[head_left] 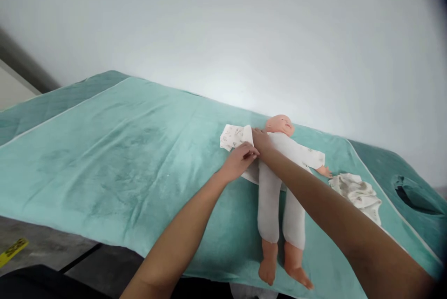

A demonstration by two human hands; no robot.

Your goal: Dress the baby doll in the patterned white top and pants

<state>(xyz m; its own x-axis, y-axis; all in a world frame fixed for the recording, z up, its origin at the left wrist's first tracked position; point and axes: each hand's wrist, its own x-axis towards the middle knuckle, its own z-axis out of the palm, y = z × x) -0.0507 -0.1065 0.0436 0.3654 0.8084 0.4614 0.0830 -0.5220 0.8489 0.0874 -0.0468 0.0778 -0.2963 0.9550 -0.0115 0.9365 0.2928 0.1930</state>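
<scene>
A baby doll [268, 201] with a bald head, white cloth body and bare feet lies on its back. One sleeve of a white patterned baby shirt [232, 137] is on the doll's arm at the right of the view; the shirt's other side is spread out to the left. My right hand [261, 141] is closed at the doll's shoulder, its fingers against the shirt's folded edge. Just below it, my left hand [240, 161] has its fingers curled together beside the doll's upper body. What the left fingers hold is hidden. The doll's other arm is covered by my hands.
A crumpled white garment [356, 192] lies right of the doll. Under everything is a green cover [115, 159] on a bed or table against a white wall [209, 24]. An oval opening [417, 199] is at the far right. Yellow tape [13, 252] marks the floor.
</scene>
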